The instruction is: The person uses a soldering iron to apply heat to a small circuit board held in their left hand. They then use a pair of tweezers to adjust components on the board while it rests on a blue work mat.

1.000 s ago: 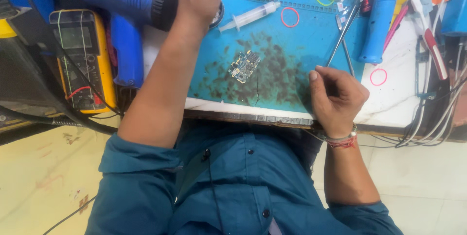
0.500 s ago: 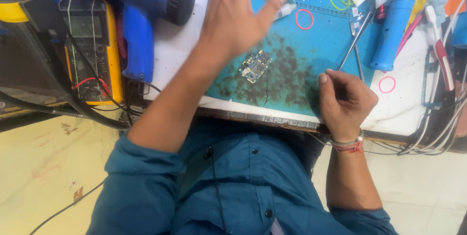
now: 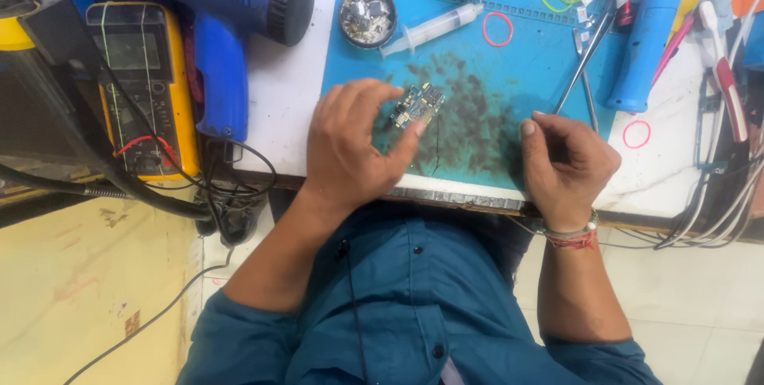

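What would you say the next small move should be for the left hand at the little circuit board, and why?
Probably close the left hand on the small circuit board to pin it flat on the blue mat. Its fingertips sit at the board's edge, while the right hand is curled on the mat, apart from the board, with nothing clearly visible in it.

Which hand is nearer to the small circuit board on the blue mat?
Left. The left hand has its fingertips at the small circuit board, apparently touching its edge. The right hand rests curled on the blue mat, apart from the board, to its right.
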